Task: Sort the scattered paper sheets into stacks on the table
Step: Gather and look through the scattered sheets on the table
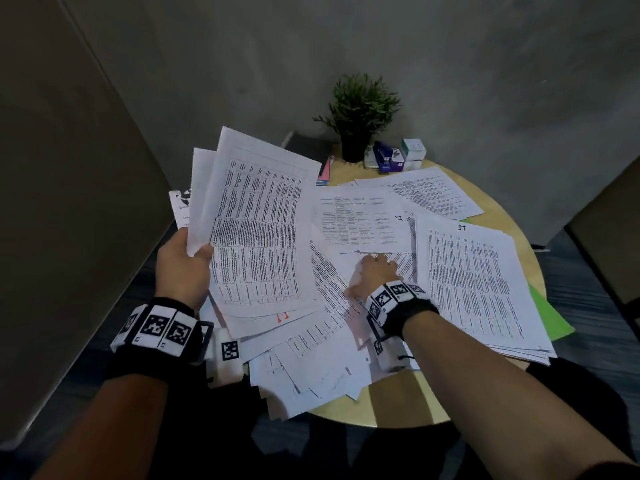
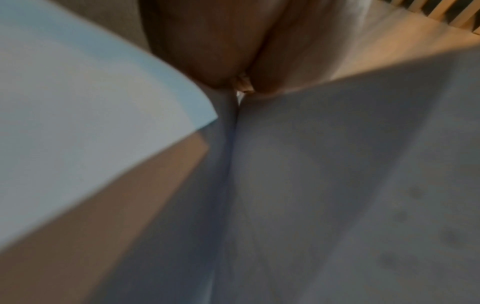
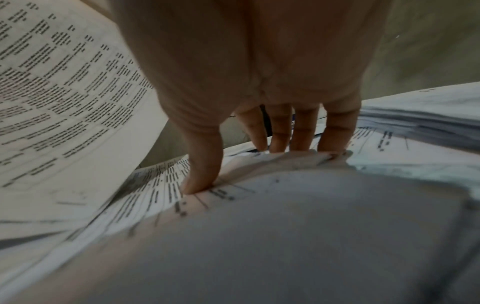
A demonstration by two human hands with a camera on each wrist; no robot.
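My left hand point(image 1: 194, 261) grips a raised bundle of printed sheets point(image 1: 256, 223) by its lower left edge, over the table's left side. In the left wrist view the fingers point(image 2: 207, 51) show blurred behind the held sheets point(image 2: 337, 185). My right hand point(image 1: 363, 277) lies on the scattered pile in the middle. Its fingers hook over the far edge of a white sheet point(image 1: 346, 268) and its thumb presses the near side. In the right wrist view the right hand point(image 3: 244, 164) bunches that sheet point(image 3: 285, 164) up between thumb and fingers. A thick stack point(image 1: 474, 282) lies to the right.
More printed sheets lie at the far middle point(image 1: 360, 216) and far right point(image 1: 429, 192) of the round wooden table point(image 1: 398, 403). A green folder point(image 1: 550, 317) sticks out under the right stack. A potted plant point(image 1: 360, 116), small boxes point(image 1: 412, 150) and a dark notebook point(image 1: 311, 147) stand at the back.
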